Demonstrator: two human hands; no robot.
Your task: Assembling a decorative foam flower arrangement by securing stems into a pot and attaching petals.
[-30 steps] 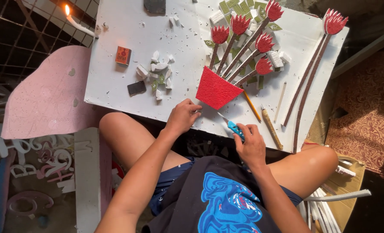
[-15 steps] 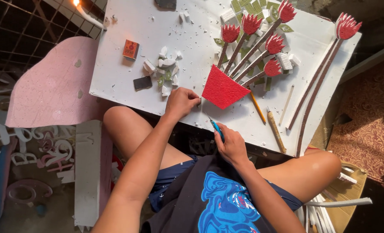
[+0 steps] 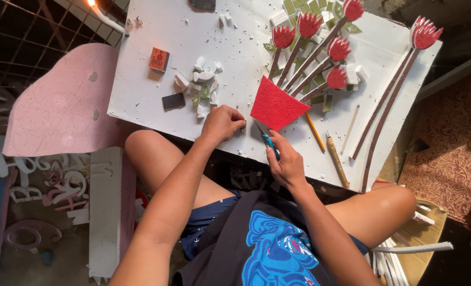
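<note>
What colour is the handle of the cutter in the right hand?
Blue; the cutter in the right hand shows in the head view.

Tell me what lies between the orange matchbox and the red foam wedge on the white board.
In the head view, a cluster of white and green foam scraps and a small dark square lie between the orange matchbox and the red wedge.

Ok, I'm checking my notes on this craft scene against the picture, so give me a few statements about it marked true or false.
1. The right hand holds a blue-handled cutter. True.
2. The left hand rests on the pink sheet. False: it rests on the white board, beside the red vase-shaped piece.
3. The red flowers lie flat on the board. True.
4. The small orange box sits in the person's lap. False: it lies on the board, near the white foam scraps.
</note>
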